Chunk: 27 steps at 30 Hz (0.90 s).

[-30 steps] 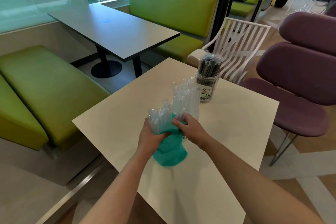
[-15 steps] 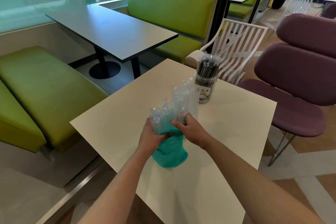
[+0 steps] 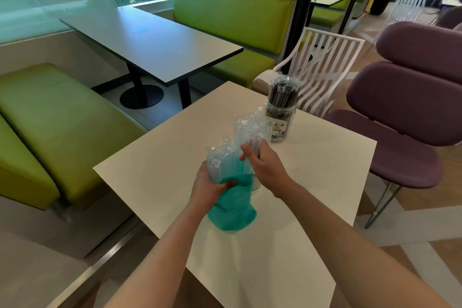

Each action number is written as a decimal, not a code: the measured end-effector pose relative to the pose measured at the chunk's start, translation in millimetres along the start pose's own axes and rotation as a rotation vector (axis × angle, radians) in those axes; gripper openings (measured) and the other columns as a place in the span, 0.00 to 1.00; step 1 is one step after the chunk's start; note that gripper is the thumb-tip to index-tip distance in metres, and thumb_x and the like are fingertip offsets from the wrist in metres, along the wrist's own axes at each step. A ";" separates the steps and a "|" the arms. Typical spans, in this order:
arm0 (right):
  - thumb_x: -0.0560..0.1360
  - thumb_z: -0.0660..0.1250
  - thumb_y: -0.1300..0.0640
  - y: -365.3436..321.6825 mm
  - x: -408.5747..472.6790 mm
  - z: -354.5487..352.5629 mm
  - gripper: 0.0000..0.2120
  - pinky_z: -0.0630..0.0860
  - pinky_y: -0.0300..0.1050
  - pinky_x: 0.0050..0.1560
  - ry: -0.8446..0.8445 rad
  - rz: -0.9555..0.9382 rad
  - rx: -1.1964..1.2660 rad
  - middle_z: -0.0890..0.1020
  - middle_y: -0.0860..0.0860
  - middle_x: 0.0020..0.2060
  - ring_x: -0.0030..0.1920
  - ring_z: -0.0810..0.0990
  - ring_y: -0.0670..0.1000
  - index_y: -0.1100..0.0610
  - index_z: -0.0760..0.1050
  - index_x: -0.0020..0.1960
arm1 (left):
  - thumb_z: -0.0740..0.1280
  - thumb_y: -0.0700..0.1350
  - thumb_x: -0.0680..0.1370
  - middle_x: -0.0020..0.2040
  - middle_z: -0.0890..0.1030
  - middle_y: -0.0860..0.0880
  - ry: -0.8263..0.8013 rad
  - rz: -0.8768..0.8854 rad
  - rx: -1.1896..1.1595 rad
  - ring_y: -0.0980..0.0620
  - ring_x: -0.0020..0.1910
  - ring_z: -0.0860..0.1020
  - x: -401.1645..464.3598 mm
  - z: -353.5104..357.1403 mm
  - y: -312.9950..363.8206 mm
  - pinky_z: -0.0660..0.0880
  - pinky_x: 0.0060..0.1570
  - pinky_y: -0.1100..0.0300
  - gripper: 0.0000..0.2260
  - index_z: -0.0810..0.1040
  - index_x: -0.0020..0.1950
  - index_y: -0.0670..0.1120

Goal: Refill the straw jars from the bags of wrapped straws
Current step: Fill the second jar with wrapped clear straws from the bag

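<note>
My left hand [image 3: 208, 184] grips a teal bag [image 3: 231, 207] of clear-wrapped straws above the cream table [image 3: 312, 182]. Crinkled clear wrapper tops [image 3: 221, 155] stick out of the bag's mouth. My right hand [image 3: 265, 165] pinches a few wrapped straws at the bag's upper right side. Just behind my hands stands a jar [image 3: 252, 130] stuffed with clear-wrapped straws, mostly hidden by them. Farther back a labelled clear jar [image 3: 280, 117] holds black wrapped straws.
A white slatted chair [image 3: 322, 65] stands behind the table and purple chairs [image 3: 405, 117] to the right. A grey table [image 3: 155, 42] and green benches [image 3: 57, 127] lie to the left. The cream table's left corner [image 3: 95, 169] is close to the bench.
My right hand has risen along the bag's top edge, drawing some wrapped straws upward. My left hand keeps its grip on the bag.
</note>
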State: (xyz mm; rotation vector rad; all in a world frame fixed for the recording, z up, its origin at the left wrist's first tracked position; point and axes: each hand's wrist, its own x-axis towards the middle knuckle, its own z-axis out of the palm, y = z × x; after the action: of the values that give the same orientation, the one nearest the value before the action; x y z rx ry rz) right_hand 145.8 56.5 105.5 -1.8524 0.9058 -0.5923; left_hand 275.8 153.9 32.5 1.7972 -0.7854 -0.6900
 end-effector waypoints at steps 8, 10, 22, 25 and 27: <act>0.81 0.56 0.43 -17.0 21.0 -19.8 0.18 0.73 0.43 0.55 0.060 -0.038 -0.077 0.76 0.49 0.51 0.51 0.76 0.46 0.56 0.68 0.59 | 0.81 0.52 0.65 0.64 0.74 0.53 0.011 -0.006 0.037 0.52 0.61 0.73 0.0 3.3 2.7 0.73 0.58 0.56 0.40 0.65 0.72 0.51; 0.81 0.58 0.44 -13.6 23.8 -18.4 0.16 0.71 0.45 0.59 0.090 -0.043 -0.149 0.69 0.51 0.56 0.54 0.72 0.48 0.56 0.66 0.57 | 0.81 0.51 0.65 0.64 0.75 0.53 0.002 -0.009 0.031 0.51 0.61 0.74 0.3 3.7 2.1 0.74 0.59 0.54 0.40 0.65 0.72 0.51; 0.80 0.60 0.46 -17.4 22.4 -4.6 0.16 0.75 0.48 0.56 0.097 0.015 0.040 0.78 0.48 0.48 0.53 0.77 0.50 0.57 0.67 0.59 | 0.79 0.52 0.68 0.61 0.77 0.54 -0.001 -0.002 0.056 0.51 0.59 0.76 -1.9 3.2 5.3 0.76 0.59 0.52 0.33 0.68 0.69 0.55; 0.81 0.57 0.44 -22.0 19.3 -10.2 0.19 0.71 0.43 0.55 0.142 0.007 0.028 0.77 0.37 0.43 0.50 0.76 0.43 0.58 0.69 0.62 | 0.78 0.52 0.68 0.62 0.77 0.54 0.022 -0.008 0.059 0.50 0.59 0.76 -2.2 0.2 5.3 0.76 0.59 0.51 0.32 0.68 0.69 0.54; 0.80 0.56 0.41 -33.1 21.4 -19.1 0.21 0.71 0.45 0.56 0.192 -0.036 0.000 0.78 0.39 0.43 0.49 0.77 0.43 0.55 0.69 0.63 | 0.78 0.51 0.69 0.62 0.77 0.53 0.028 -0.019 0.048 0.50 0.60 0.76 -2.6 -0.5 6.1 0.75 0.59 0.52 0.32 0.68 0.70 0.53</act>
State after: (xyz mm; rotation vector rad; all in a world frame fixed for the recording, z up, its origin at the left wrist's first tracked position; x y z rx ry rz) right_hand 156.0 37.9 143.9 -1.8373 0.9982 -0.8031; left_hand 273.4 154.5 38.6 1.8561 -0.7735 -0.6623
